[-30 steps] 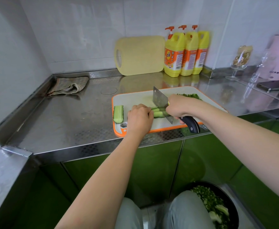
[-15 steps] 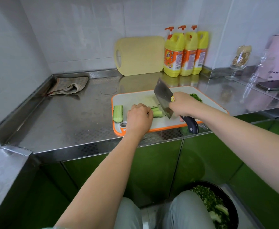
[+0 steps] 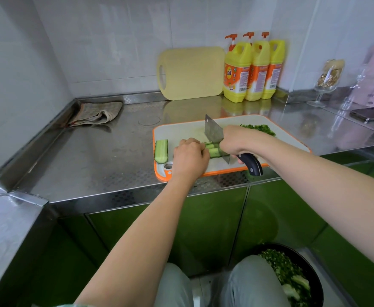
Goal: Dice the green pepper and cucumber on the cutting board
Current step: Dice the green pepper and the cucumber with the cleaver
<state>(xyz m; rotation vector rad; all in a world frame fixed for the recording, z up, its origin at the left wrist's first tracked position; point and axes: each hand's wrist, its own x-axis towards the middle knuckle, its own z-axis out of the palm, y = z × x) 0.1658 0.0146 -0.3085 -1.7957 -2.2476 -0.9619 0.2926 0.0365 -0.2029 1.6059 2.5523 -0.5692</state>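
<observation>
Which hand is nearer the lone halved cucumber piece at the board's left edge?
Left. The left hand, holding the cut cucumber strips, sits just right of the halved green cucumber piece; the right hand grips the steel cleaver farther right.

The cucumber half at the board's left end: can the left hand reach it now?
Probably yes. The cucumber half lies just left of the left hand, bare cutting board between; the cleaver is on its other side. It must release the cucumber strips first.
</observation>
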